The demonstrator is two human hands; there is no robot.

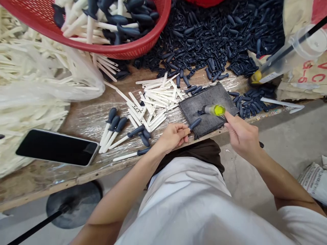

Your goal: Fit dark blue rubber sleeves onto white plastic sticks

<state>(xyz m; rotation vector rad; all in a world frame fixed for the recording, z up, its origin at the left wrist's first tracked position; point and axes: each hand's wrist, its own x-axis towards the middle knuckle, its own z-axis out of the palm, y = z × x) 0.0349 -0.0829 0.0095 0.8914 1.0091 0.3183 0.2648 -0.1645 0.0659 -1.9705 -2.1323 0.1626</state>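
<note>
My left hand (176, 136) pinches a piece with a dark blue handle (195, 124) at the near-left edge of a black mat (187, 107). My fingers hide the piece's other end. My right hand (241, 136) is closed on a mallet (216, 110) with a yellow-green face, held over the mat. Beside the mallet head a small dark handle part (201, 112) lies on the mat. Left of the mat is a heap of flat white strips (158, 98). Several white pieces with dark handles (112, 127) lie left of my left hand.
A red basket (122, 51) of handled pieces stands at the back left. Loose dark handle parts (204, 37) are heaped behind the mat. A phone (57, 147) lies at the left by a plastic bag (84, 73) of white strips. A clear plastic container (288, 54) stands at the right.
</note>
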